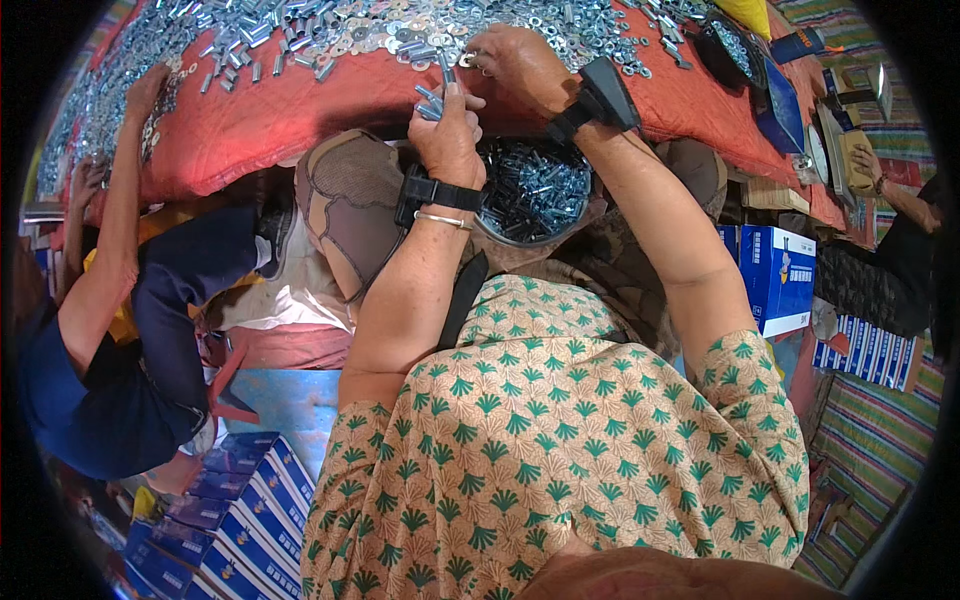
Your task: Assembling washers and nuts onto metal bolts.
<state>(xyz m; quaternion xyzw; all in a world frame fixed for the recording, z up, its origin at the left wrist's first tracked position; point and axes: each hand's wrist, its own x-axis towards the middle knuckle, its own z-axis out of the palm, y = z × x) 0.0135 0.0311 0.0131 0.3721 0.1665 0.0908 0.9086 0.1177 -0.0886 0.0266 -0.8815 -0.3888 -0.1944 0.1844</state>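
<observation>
Round tub: between our knees we have a tub [532,243] filled with small metal parts, blue-silver on the right and dark on the left.
Black bowl: at the worktop's [255,125] upper right we see a bowl [720,78] of silvery pieces, next to a blue tray [782,125].
Metal cylinders: we have several cylinders [430,103] above the worktop's near edge, in the left hand; 1 points away from us, its long axis leaning slightly left, while those below slant up and left.
Left hand: our left hand [447,142] grips these cylinders, thumb up, forearm reaching forward.
Right hand: our right hand [527,68] bends leftward over the loose washers [415,40], fingers curled; we cannot tell whether it pinches any.
Wrists: we wear 2 black bands, 1 on each.
</observation>
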